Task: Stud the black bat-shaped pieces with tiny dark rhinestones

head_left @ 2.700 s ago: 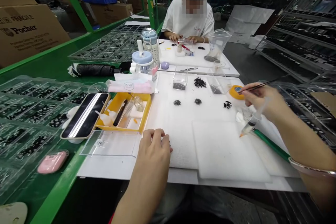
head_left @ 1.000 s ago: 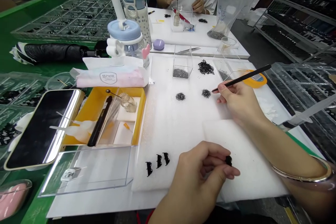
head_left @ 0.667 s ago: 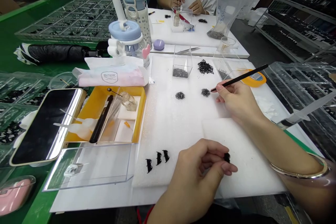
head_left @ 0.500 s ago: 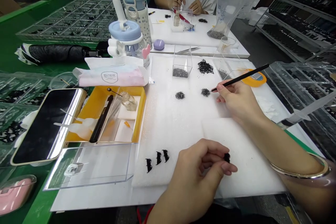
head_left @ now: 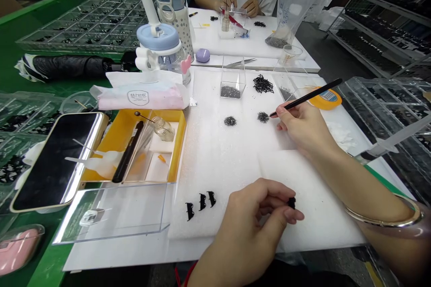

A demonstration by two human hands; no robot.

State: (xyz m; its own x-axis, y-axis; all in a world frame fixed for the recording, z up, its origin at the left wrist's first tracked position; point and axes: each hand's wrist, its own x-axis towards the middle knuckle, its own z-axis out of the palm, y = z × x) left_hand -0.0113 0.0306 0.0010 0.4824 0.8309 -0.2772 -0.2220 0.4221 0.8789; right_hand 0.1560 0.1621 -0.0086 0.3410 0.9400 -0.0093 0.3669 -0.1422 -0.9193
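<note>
Between the thumb and fingers of my left hand (head_left: 257,219) is a small black piece (head_left: 291,202), mostly covered by the fingertips. My right hand (head_left: 299,125) grips a slim black pen-like tool (head_left: 313,95), held slanted, its tip touching or just beside a small pile of tiny dark grains (head_left: 263,117). A second pile of grains (head_left: 230,121) lies to the left on the white foam sheet (head_left: 215,152). Three small black curved pieces (head_left: 202,202) are set out left of my left hand. Farther back sits a heap of black bits (head_left: 263,84).
A clear box of grains (head_left: 230,91) stands behind the piles. To the left are a yellow tray (head_left: 182,143) with a small glass jar, a phone (head_left: 57,161), a tissue pack (head_left: 138,95) and bottles. An orange tape dispenser (head_left: 326,100) lies at right. Another person works opposite.
The view has shifted very slightly. Both hands keep nearly the same pose, with the tool tip still at the right-hand pile.
</note>
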